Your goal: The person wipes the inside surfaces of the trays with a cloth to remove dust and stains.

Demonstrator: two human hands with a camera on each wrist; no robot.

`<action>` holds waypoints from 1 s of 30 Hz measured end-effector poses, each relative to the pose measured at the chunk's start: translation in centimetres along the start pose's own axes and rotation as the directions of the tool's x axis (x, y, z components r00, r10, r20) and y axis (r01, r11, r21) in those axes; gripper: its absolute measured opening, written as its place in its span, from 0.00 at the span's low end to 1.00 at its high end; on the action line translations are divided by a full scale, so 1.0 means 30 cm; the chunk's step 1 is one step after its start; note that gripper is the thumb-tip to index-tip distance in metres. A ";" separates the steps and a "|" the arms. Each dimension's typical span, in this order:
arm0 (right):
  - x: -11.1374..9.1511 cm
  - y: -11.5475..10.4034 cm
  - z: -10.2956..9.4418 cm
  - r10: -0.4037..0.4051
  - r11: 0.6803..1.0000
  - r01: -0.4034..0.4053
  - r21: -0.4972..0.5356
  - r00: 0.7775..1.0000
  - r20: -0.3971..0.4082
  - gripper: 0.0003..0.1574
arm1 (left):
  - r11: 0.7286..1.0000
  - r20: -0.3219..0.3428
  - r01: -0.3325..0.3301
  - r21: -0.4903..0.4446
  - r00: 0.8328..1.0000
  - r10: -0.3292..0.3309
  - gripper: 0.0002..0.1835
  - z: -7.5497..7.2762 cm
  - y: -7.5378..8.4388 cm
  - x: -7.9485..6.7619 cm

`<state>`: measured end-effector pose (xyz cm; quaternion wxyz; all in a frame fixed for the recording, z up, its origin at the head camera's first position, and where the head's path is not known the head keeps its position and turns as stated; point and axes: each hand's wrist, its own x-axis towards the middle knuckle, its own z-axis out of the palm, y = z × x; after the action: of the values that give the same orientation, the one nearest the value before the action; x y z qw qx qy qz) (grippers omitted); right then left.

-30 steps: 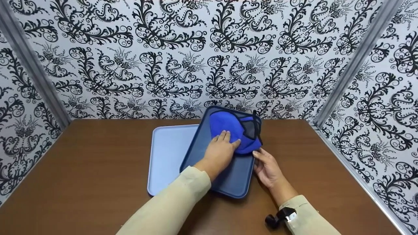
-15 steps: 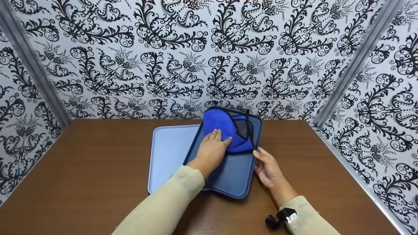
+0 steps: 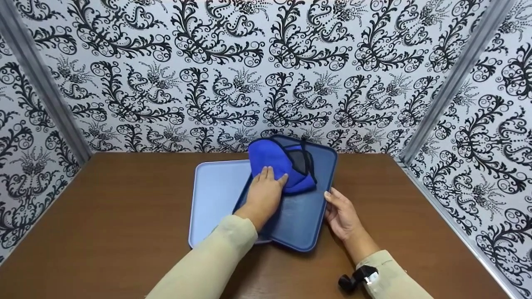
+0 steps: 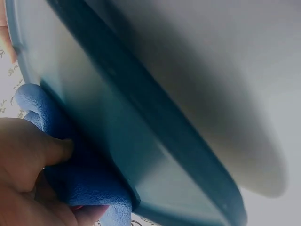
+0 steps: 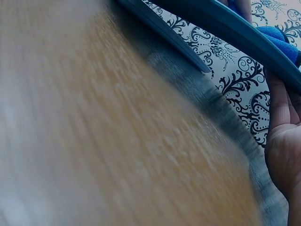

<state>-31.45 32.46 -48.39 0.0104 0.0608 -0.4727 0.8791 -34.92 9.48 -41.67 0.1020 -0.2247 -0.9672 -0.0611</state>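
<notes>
In the head view, a dark blue tray (image 3: 297,220) is held raised and slightly turned, overlapping a light blue tray (image 3: 218,195). My right hand (image 3: 343,216) grips its right edge, thumb at the rim and fingers underneath; the right wrist view shows the dark tray (image 5: 235,28) well above the table. On its far half lies a bright blue fleecy cloth (image 3: 270,153) with black trim and a grey mesh patch. My left hand (image 3: 264,195) holds and presses this cloth against the tray. Seen from the left wrist, the cloth (image 4: 89,181) bunches between thumb and fingers.
The trays are over a brown wooden table (image 3: 137,216). Behind it stands a wall (image 3: 224,83) with black scroll patterns, with side walls left and right joined by metal posts (image 3: 440,91). A black wrist device (image 3: 359,278) sits on the right sleeve.
My left hand and the cloth have slid left across the dark tray, from its right edge to over its left edge. The right hand keeps its grip and has barely moved.
</notes>
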 end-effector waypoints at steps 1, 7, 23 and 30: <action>0.000 0.000 0.001 0.001 1.000 -0.001 0.001 1.000 -0.005 0.22 | 1.000 -0.009 0.001 0.005 1.000 -0.001 0.28 0.000 0.002 -0.004; 0.000 0.000 0.003 0.002 1.000 -0.002 0.004 1.000 -0.012 0.21 | 1.000 -0.004 0.015 0.003 1.000 -0.015 0.27 0.002 0.023 -0.017; 0.003 -0.001 0.011 -0.013 1.000 0.014 0.017 0.999 -0.034 0.21 | 0.995 -0.055 0.055 -0.078 0.997 -0.059 0.26 -0.014 0.127 -0.037; 0.000 -0.001 0.011 -0.010 0.999 0.010 0.034 1.000 -0.024 0.22 | 0.997 -0.018 0.037 -0.062 0.999 -0.038 0.27 0.000 0.159 -0.052</action>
<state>-31.42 32.21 -48.18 0.0195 0.0526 -0.4570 0.8877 -31.42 13.08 -41.66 0.1031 -0.2088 -0.9679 -0.0947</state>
